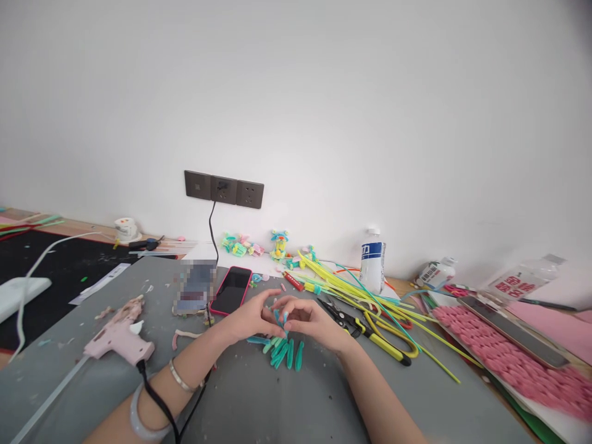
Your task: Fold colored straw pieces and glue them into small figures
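My left hand [252, 317] and my right hand [308, 317] meet over the grey mat [240, 394], fingertips pinched together on a small blue pipe-cleaner piece [279, 317] held between them. Just below the hands lie several short teal and green pipe-cleaner loops [283, 353] on the mat. Bracelets sit on my left wrist, and a black cable crosses over that forearm.
A pink glue gun [121, 338] lies at the left. A phone in a red case [231, 290] lies behind the hands. Yellow-handled pliers [370, 333] and long yellow and green pipe cleaners [370, 296] spread to the right. A white bottle [372, 259], pink pieces on a tray [509, 364], small finished figures [280, 243].
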A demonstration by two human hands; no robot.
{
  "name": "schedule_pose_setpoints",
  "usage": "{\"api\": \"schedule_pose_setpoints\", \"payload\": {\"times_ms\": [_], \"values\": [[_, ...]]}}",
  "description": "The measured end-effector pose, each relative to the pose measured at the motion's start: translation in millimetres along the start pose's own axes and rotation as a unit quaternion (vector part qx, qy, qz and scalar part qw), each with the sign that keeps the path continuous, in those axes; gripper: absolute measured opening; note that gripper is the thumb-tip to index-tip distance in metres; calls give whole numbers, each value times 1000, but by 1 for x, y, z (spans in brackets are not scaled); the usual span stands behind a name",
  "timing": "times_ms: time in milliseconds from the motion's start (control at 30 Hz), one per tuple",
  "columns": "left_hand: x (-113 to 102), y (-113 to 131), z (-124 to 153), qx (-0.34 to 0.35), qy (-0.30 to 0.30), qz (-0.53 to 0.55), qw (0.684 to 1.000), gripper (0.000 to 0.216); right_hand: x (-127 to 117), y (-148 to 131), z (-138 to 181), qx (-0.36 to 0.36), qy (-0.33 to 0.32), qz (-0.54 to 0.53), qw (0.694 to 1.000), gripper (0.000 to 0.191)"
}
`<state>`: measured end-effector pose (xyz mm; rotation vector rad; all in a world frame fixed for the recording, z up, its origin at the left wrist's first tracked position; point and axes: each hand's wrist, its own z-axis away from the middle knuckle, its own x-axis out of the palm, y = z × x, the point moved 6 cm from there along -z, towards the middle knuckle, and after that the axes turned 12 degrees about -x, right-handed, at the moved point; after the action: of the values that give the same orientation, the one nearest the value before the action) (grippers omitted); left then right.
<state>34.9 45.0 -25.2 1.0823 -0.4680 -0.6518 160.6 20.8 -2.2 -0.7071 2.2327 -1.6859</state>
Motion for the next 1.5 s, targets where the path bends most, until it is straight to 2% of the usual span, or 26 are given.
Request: {"api": "schedule_pose_setpoints", "payload": {"times_ms": [133, 267, 400, 500, 600, 700, 833, 1000, 1200, 1333, 1500], "values": [[-1, -1, 0, 0, -7, 10, 1000, 112, 2, -1, -1, -2, 3, 2, 1000, 20], [1, -1, 0, -5, -20, -2, 1000, 107, 1, 3, -1, -2, 20, 21, 1000, 21], [5, 5, 2, 9, -37, 56, 998, 93, -9, 6, -3, -17, 83, 10, 996, 21], [3, 9, 4, 23, -18, 117, 993, 78, -20, 7, -3, -39, 152, -17, 987, 18], [2, 9, 2, 24, 1, 130, 991, 56, -28, 10, -3, -50, 219, -51, 973, 21], [4, 9, 0, 43, 11, 81, 996, 39, -29, 14, -4, -53, 249, -73, 964, 23], [6, 16, 2, 95, 56, -22, 994, 35, -23, 17, -6, -55, 240, -79, 966, 20], [4, 25, 11, 155, 134, -133, 970, 31, -23, 22, -6, -55, 254, -65, 963, 21], [2, 26, 13, 175, 184, -226, 940, 32, -22, 22, -6, -49, 261, -37, 963, 22], [2, 28, 13, 183, 197, -262, 927, 33, -21, 19, -5, -50, 261, -24, 964, 26], [3, 27, 13, 167, 175, -239, 941, 30, -24, 11, -4, -67, 270, 12, 960, 34]]}}
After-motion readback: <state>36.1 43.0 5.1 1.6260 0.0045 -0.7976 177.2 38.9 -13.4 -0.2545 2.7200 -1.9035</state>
